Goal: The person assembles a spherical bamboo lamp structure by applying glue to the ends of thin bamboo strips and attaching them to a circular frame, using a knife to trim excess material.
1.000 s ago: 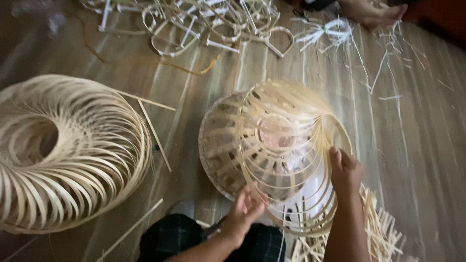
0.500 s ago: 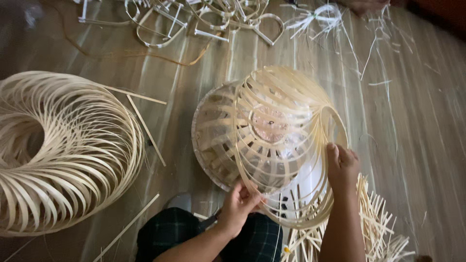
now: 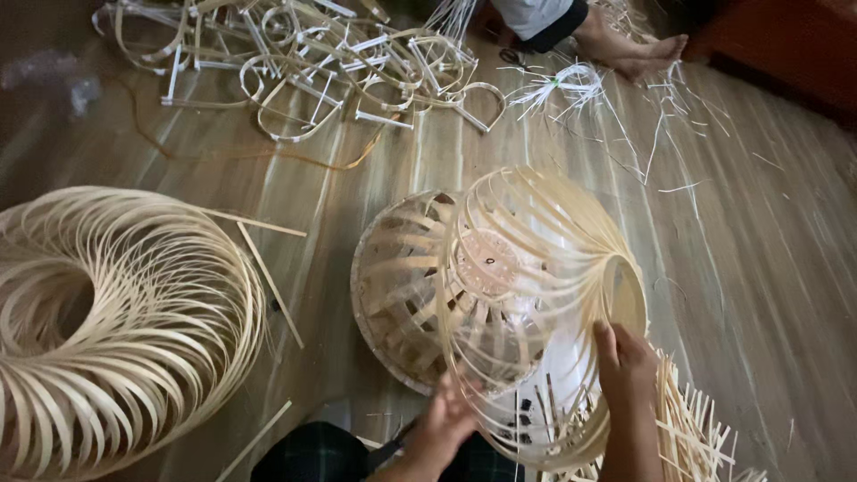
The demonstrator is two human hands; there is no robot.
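Note:
A half-woven bamboo lampshade frame (image 3: pixel 527 295), made of thin pale strips curving out from a small ring, lies tilted over a round basket mould (image 3: pixel 397 286) on the floor. My left hand (image 3: pixel 446 419) grips the frame's lower left rim. My right hand (image 3: pixel 625 361) holds the strips at the right side, just below the small ring opening (image 3: pixel 625 290). Loose strip ends (image 3: pixel 696 428) fan out under my right wrist.
A large coiled ring of bamboo strips (image 3: pixel 107 321) fills the left. A heap of bent bamboo loops (image 3: pixel 312 62) lies at the back. Another person's foot (image 3: pixel 634 45) rests at the top right, near white fibres (image 3: pixel 562 85). Single sticks (image 3: pixel 268 277) lie between.
The frame has turned and tilted further right, with its small ring now facing right. My view has shifted down. Both hands stay on the frame.

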